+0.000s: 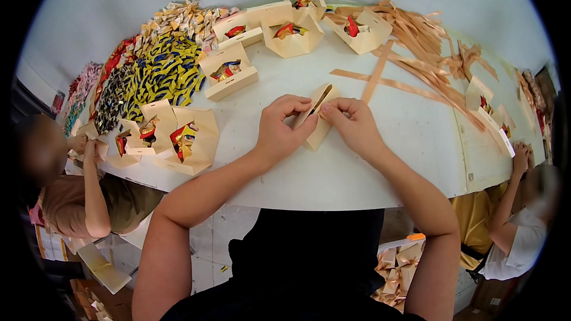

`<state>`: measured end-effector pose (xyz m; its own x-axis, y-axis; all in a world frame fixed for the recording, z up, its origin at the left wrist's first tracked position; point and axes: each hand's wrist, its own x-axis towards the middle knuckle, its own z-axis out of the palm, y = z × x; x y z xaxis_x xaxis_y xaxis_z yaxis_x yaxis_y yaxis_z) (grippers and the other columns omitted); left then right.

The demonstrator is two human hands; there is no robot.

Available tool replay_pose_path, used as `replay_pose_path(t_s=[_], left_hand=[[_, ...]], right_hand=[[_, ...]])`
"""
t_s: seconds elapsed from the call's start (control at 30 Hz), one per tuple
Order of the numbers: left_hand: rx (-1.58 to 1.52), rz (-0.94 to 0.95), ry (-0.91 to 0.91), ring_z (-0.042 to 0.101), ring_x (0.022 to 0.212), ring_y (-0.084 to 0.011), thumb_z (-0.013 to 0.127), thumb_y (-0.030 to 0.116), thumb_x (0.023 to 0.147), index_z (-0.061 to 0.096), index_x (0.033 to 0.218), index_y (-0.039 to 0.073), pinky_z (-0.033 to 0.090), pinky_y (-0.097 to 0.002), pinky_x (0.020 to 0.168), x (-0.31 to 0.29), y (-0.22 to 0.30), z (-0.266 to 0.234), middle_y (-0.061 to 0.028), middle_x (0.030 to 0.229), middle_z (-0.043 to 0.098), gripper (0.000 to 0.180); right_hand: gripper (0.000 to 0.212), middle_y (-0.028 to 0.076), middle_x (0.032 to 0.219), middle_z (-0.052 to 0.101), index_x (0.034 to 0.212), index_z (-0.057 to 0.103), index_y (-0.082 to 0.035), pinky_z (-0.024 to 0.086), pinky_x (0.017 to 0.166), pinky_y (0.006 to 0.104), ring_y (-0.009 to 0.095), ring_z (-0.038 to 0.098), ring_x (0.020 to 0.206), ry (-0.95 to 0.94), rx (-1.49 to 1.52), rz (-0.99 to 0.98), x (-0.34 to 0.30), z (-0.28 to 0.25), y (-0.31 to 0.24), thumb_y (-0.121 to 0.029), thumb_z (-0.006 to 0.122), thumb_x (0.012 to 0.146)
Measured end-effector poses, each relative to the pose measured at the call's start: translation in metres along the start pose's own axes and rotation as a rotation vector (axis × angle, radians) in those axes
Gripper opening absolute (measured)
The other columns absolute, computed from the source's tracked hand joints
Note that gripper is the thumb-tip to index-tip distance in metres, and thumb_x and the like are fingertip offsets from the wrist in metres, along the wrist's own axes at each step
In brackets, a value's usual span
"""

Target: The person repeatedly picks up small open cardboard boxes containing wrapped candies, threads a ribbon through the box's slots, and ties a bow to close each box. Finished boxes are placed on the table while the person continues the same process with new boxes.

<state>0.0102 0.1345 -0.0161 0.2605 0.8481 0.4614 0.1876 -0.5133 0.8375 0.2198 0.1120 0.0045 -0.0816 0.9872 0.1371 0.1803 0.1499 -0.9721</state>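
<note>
A small cream cardboard gift box (321, 134) stands at the middle of the table in front of me, its top flaps nearly together with a narrow dark slit between them. My left hand (284, 120) grips its left side, thumb and index finger along the top edge. My right hand (352, 122) pinches the upper right edge of the same box. What lies inside is mostly hidden by the flaps. Just beyond my right hand, a peach satin ribbon (376, 74) crosses another ribbon strip on the white table (279, 181).
Several open cream boxes with wrapped candies (229, 72) stand at the back and left. Heaped candies (163, 71) fill the far left; peach ribbons (410, 30) lie far right. A person (83, 202) works at the left, another (520, 226) at the right. Below sits a container of ribboned boxes (395, 279).
</note>
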Motion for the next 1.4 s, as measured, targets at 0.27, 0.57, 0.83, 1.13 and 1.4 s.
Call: replay_pose_path(t_s=[0.27, 0.57, 0.83, 1.13, 1.4], left_hand=[[-0.041, -0.059, 0.002, 0.075, 0.117, -0.0232, 0.081, 0.003, 0.095, 0.080, 0.110, -0.004, 0.060, -0.0359, 0.104, -0.001, 0.001, -0.002, -0.0179, 0.124, 0.076, 0.017], [0.035, 0.020, 0.009, 0.074, 0.105, -0.0202, 0.079, 0.007, 0.098, 0.084, 0.105, -0.001, 0.057, -0.0319, 0.091, 0.002, 0.012, -0.003, -0.0141, 0.114, 0.079, 0.012], [-0.004, -0.009, -0.050, 0.069, 0.089, -0.0127, 0.075, 0.009, 0.103, 0.080, 0.100, -0.002, 0.055, -0.0283, 0.080, 0.014, 0.020, -0.004, -0.0070, 0.099, 0.077, 0.013], [-0.535, -0.384, 0.004, 0.079, 0.094, -0.0172, 0.050, 0.022, 0.120, 0.054, 0.122, 0.003, 0.065, -0.0293, 0.081, -0.021, 0.041, 0.010, -0.0108, 0.109, 0.073, 0.020], [-0.277, -0.126, 0.503, 0.074, 0.095, -0.0220, 0.050, 0.018, 0.119, 0.051, 0.124, 0.004, 0.061, -0.0374, 0.099, -0.063, 0.048, -0.048, -0.0141, 0.125, 0.066, 0.015]], right_hand=[[0.029, -0.001, 0.077, 0.064, 0.102, 0.078, 0.003, 0.041, 0.066, 0.0269, 0.005, 0.049, 0.073, -0.075, 0.063, 0.024, -0.001, -0.005, 0.002, -0.023, 0.067, 0.110], [0.030, -0.001, 0.077, 0.066, 0.103, 0.078, 0.003, 0.041, 0.064, 0.0275, 0.006, 0.051, 0.072, -0.056, 0.028, -0.026, -0.001, -0.001, 0.008, -0.024, 0.068, 0.110], [0.036, 0.002, 0.072, 0.068, 0.097, 0.079, 0.003, 0.043, 0.060, 0.0296, 0.008, 0.052, 0.065, -0.035, -0.072, 0.015, -0.004, -0.005, -0.002, -0.032, 0.075, 0.106], [0.059, 0.009, 0.055, 0.061, 0.063, 0.068, -0.005, 0.049, 0.054, 0.0397, 0.027, 0.061, 0.052, 0.057, -0.745, -0.026, -0.040, -0.013, -0.061, -0.056, 0.082, 0.089], [0.046, 0.010, 0.059, 0.062, 0.068, 0.064, -0.005, 0.051, 0.058, 0.0420, 0.030, 0.063, 0.057, 0.119, -0.641, 0.090, -0.103, -0.025, -0.063, -0.042, 0.079, 0.089]])
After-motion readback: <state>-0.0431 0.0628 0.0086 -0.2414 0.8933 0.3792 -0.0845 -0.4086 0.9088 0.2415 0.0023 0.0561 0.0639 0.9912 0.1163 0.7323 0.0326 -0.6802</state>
